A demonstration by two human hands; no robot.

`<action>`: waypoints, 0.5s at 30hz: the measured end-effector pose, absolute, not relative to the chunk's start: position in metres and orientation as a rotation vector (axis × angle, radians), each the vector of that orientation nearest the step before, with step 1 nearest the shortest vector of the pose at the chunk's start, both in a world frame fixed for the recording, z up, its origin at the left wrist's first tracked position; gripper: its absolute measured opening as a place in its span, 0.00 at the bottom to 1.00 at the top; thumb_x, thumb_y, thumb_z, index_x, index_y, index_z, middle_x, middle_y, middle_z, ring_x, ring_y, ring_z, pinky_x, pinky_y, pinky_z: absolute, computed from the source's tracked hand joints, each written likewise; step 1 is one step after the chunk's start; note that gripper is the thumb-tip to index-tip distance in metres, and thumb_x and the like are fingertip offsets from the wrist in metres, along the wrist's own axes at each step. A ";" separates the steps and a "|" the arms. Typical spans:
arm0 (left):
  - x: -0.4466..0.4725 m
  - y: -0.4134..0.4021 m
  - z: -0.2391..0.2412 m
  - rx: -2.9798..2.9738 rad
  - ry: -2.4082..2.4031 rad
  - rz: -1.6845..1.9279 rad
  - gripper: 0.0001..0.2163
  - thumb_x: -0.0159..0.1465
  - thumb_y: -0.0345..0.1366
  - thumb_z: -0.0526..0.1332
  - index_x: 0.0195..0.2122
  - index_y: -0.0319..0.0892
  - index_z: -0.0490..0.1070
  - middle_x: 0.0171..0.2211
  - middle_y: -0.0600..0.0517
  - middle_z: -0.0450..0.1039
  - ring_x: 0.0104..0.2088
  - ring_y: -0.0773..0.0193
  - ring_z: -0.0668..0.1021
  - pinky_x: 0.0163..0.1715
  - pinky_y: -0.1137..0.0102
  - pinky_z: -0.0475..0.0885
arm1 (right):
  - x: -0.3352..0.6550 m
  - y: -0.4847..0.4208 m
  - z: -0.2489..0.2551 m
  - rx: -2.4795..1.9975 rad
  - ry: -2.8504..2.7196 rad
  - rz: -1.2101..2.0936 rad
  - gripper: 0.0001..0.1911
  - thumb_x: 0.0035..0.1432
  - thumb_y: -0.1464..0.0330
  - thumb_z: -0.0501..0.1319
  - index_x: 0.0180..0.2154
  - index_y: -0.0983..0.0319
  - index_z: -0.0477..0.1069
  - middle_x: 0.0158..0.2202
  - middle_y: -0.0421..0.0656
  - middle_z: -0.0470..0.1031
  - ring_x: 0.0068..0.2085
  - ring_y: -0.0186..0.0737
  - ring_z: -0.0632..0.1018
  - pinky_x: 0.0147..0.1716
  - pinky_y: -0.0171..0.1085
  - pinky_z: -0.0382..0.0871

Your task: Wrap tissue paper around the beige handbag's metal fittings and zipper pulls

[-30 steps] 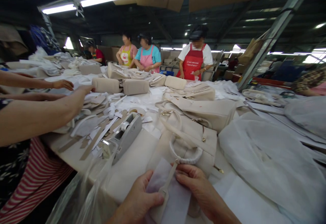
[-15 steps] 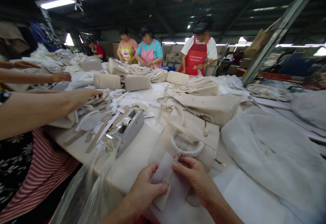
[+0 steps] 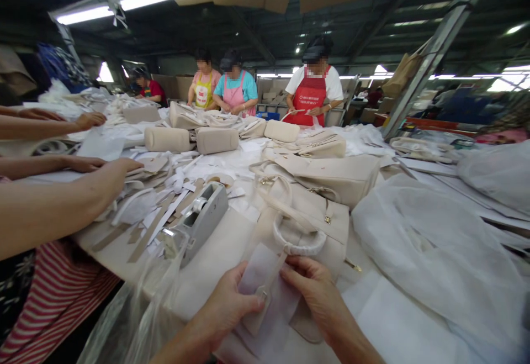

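Since the earlier picture, your hands had drawn the strap point(image 3: 265, 292) and white sheet point(image 3: 271, 303) slightly nearer you. Your left hand point(image 3: 226, 311) pinched both at the table's point(image 3: 219, 253) near edge; your right hand point(image 3: 317, 292) gripped the sheet's other side, below the cream handbag point(image 3: 306, 226). You seemed mid-wrap; folding the sheet snugly over called for steady tension.

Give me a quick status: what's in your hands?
Left hand and right hand both grip white sheet around bag strap. Tape dispenser left, apart.
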State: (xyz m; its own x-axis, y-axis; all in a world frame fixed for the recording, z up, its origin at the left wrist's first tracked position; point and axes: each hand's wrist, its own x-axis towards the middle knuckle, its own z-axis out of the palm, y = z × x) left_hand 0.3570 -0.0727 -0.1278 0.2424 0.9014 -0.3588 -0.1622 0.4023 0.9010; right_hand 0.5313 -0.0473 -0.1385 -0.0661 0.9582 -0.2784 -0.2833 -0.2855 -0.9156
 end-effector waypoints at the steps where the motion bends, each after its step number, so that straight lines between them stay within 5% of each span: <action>1: 0.357 -0.073 -0.129 0.855 1.068 0.873 0.27 0.41 0.29 0.66 0.47 0.37 0.72 0.34 0.49 0.80 0.36 0.56 0.79 0.37 0.67 0.72 | 0.531 -0.047 -0.140 -1.151 -0.813 1.550 0.21 0.33 0.61 0.76 0.32 0.62 0.79 0.29 0.42 0.80 0.31 0.42 0.77 0.34 0.38 0.69; 15: 0.356 -0.070 -0.133 0.847 1.075 0.851 0.23 0.42 0.31 0.66 0.42 0.36 0.75 0.33 0.49 0.79 0.37 0.57 0.78 0.39 0.67 0.70 | 0.530 -0.046 -0.134 -1.010 -0.613 1.644 0.21 0.33 0.65 0.78 0.32 0.63 0.77 0.29 0.42 0.81 0.31 0.39 0.77 0.33 0.36 0.71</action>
State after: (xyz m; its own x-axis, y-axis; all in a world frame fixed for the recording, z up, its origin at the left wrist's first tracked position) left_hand 0.3556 -0.0704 -0.1325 0.2468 0.8924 -0.3778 -0.1627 0.4225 0.8916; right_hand 0.5302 -0.0460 -0.1335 -0.0800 0.9472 -0.3106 -0.5127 -0.3063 -0.8020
